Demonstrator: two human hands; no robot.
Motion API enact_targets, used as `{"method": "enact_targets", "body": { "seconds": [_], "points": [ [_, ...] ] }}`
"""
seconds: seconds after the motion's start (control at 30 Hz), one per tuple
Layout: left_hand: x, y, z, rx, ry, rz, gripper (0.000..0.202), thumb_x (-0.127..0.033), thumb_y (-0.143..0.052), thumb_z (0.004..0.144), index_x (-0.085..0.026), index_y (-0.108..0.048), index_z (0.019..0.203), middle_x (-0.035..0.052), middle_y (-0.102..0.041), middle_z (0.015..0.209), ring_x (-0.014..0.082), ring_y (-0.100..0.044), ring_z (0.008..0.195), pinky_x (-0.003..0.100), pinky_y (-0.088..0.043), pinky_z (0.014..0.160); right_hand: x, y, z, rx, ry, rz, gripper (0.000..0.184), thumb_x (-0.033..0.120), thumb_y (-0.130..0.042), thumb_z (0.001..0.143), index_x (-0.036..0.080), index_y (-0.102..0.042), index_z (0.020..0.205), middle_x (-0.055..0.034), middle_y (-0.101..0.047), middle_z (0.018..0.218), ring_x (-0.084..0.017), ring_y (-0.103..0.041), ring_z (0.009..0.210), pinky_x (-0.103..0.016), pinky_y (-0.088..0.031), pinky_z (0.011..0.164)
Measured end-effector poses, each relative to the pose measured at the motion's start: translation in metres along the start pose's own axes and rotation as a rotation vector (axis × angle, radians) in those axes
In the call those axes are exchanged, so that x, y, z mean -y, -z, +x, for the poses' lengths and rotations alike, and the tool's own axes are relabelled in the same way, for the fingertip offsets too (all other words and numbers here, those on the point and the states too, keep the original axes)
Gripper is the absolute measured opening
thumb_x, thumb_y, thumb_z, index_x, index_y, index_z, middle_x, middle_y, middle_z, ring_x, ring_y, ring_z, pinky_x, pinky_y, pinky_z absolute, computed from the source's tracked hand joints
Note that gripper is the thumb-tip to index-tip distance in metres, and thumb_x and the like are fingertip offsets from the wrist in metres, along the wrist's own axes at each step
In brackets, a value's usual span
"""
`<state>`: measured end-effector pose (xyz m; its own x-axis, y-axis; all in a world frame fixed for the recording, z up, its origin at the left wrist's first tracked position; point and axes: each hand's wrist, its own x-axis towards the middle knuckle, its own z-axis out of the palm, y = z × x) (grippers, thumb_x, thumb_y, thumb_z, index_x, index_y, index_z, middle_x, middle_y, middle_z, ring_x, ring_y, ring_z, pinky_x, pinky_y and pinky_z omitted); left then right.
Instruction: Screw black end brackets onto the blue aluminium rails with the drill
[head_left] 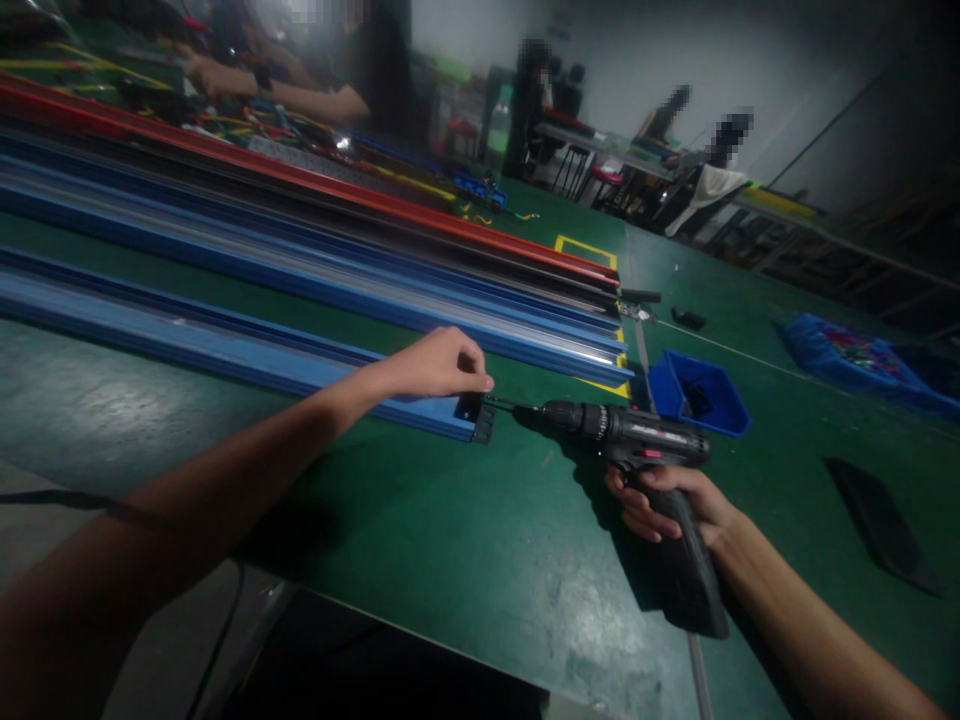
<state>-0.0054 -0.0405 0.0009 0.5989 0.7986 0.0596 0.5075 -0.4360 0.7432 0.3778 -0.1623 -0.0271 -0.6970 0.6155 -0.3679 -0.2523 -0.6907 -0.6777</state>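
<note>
My right hand (667,505) is wrapped round the grip of a black cordless drill (645,440), which points left. Its long thin bit reaches the black end cap (484,425) on the near blue metal profile (315,370). My left hand (442,365) is closed in a pinch just above that end, thumb and forefinger together by the tip of the bit. Whatever lies between those fingertips is too small to make out. The profile lies flat on the green table (420,530).
Beyond it lie more blue profiles (450,310), a black one and a red one (450,225), side by side. A blue bin (701,395) with dark parts stands to the right, near a larger blue tray (855,355) and a flat black piece (885,525). Other people work at the back.
</note>
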Motion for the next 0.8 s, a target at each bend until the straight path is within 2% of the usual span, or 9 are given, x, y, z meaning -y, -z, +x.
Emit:
{"method": "enact_targets", "body": {
  "seconds": [0.37, 0.8],
  "points": [
    [0.0004, -0.0009, 0.0005, -0.003, -0.017, 0.008, 0.031, -0.044, -0.072, 0.081, -0.014, -0.078, 0.078, 0.0048, -0.074, 0.072, 0.0146, -0.065, 0.066, 0.024, -0.043, 0.062, -0.0008, -0.0013, 0.0011, 0.015, 0.016, 0.013, 0.025, 0.026, -0.067, 0.093, 0.007, -0.074, 0.106, -0.0009, -0.062, 0.078, -0.003, -0.045, 0.042, -0.023, -0.052, 0.055],
    [0.0013, 0.0000, 0.0003, 0.002, -0.010, 0.008, 0.031, -0.045, -0.072, 0.081, -0.014, -0.078, 0.078, 0.0047, -0.073, 0.071, 0.0137, -0.064, 0.065, 0.024, -0.042, 0.060, -0.0004, -0.0016, 0.0007, 0.017, 0.021, 0.030, 0.028, 0.022, -0.066, 0.092, 0.005, -0.074, 0.112, -0.0030, -0.064, 0.080, -0.004, -0.051, 0.043, -0.023, -0.053, 0.056]
  ]
}}
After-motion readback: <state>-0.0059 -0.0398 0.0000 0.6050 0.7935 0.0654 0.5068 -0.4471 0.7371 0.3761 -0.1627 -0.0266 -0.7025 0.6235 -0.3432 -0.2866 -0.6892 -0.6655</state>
